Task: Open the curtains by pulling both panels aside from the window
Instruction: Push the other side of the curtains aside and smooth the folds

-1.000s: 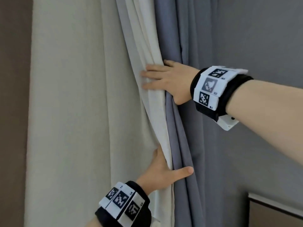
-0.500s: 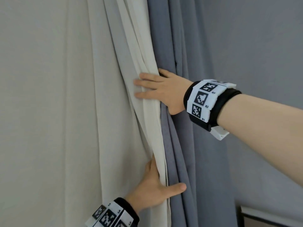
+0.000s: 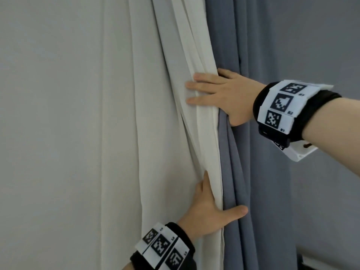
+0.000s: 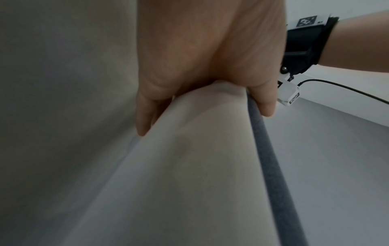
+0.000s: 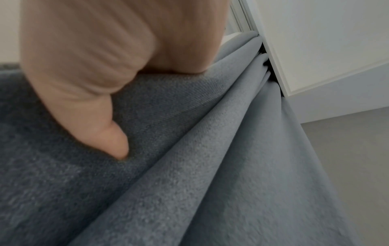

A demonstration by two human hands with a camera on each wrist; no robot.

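A cream curtain panel (image 3: 116, 133) hangs on the left and a grey-blue panel (image 3: 233, 172) on the right; the cream edge overlaps the blue. My left hand (image 3: 212, 213) holds the cream edge low down, fingers tucked behind the fold and thumb across the blue cloth. From the left wrist, the cream fold (image 4: 200, 149) sits in the fork of that hand (image 4: 210, 66). Higher up, my right hand (image 3: 220, 94) lies with straight fingers flat on the cream folds. Its thumb (image 5: 113, 143) presses into the blue cloth (image 5: 210, 166).
A white frame or panel edge (image 5: 315, 50) stands beside the bunched blue folds. A piece of furniture (image 3: 305, 264) shows at the bottom right corner. My right wristband (image 4: 305, 41) with its cable appears behind my left hand.
Both hands stay on the curtain edge in the same hold. The view has closed in and swung, so the brown strip at the far left is out of frame.
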